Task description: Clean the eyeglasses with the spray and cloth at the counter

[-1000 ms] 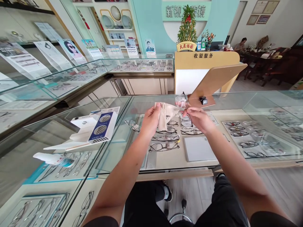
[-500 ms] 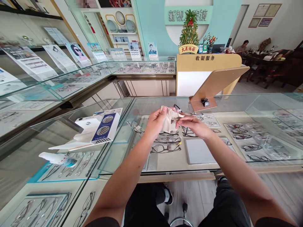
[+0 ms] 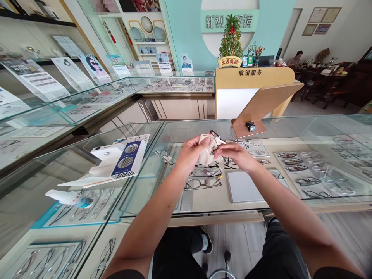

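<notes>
Above the glass display counter [image 3: 209, 205], my left hand [image 3: 192, 152] is closed around a cream cleaning cloth [image 3: 207, 155], thumb pressed on top. Folded within that cloth is part of a pair of eyeglasses; the dark temple of the eyeglasses [image 3: 214, 135] sticks out at the top. My right hand [image 3: 234, 153] pinches the eyeglasses at their right side, fingertips against the cloth's edge. Cloth and fingers hide most of the lenses. Several other glasses frames [image 3: 202, 183] lie beneath, inside the counter.
To the left, a white and blue folded box [image 3: 128, 159] and a spray bottle [image 3: 69, 198] rest on the glass. A wooden tilted mirror stand [image 3: 254, 108] is at the back right. A person [image 3: 296, 58] sits at a far desk.
My left thumb and the cloth have shifted slightly down and right, with the cloth bunched more tightly. The eyeglasses' temple has tilted a little left. Both hands keep their hold.
</notes>
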`<state>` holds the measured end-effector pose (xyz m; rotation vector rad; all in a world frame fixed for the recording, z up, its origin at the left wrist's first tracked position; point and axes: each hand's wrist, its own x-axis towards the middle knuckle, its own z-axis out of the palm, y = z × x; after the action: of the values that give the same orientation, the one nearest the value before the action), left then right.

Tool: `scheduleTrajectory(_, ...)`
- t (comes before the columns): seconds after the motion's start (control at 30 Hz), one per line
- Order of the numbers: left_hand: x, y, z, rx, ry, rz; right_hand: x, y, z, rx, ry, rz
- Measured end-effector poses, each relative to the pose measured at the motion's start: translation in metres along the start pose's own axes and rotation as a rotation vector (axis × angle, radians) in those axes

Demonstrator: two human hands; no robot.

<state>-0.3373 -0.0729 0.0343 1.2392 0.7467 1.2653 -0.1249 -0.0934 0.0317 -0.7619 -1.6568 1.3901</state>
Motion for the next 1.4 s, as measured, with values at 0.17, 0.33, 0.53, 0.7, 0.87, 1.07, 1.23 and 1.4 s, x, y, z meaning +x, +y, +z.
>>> scheduleTrajectory(0.17,-0.003,0.002,0.005,-0.091,-0.169,-0.077,-0.002,0.005,0.001,0.082,0.049,-0.028)
scheduleTrajectory(0.33,-0.007,0.003,0.008,-0.02,-0.246,-0.029,-0.001,0.008,0.004,0.108,0.011,0.001)
scheduleTrajectory(0.53,-0.016,0.008,0.018,0.037,-0.15,0.076,-0.001,0.006,0.012,0.164,-0.064,0.008)
scheduleTrajectory(0.7,-0.017,0.006,0.016,0.099,-0.043,0.102,-0.001,0.002,0.017,0.125,-0.086,0.03)
scheduleTrajectory(0.87,-0.005,0.013,-0.008,0.205,-0.129,0.119,-0.002,-0.002,0.007,0.12,-0.046,0.006)
scheduleTrajectory(1.07,-0.005,0.019,-0.006,0.133,-0.266,0.023,-0.002,-0.004,0.002,0.203,-0.001,0.054)
scheduleTrajectory(1.23,-0.012,0.012,0.008,0.121,-0.135,0.069,-0.001,-0.001,0.011,0.295,-0.044,0.116)
scheduleTrajectory(1.4,-0.013,0.009,0.006,0.208,0.031,0.174,-0.001,0.001,0.015,0.27,-0.125,0.072)
